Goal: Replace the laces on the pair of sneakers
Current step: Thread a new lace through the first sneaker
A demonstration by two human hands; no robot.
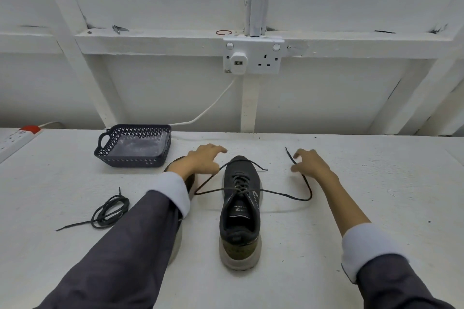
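White table (351, 208): black sneaker (239, 223) stood centre, heel toward me. Second sneaker (192, 182) lay just beside, mostly under my left sleeve. Step, as I judged: evening lace ends before tying. Best done pulling both sides equally, crossings flat, sneaker steady. Both arms stretched forward, flanking toe. Left hand (203, 160) palm down, fingers spread, touching lace (283, 194); couldn't tell whether it pinched. Right hand (312, 164) curled, pinching other end, tip sticking up. Spare lace (110, 211) coiled at left, untouched.

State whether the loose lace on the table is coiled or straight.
Coiled: the loose lace lies in overlapping loops, one end trailing.
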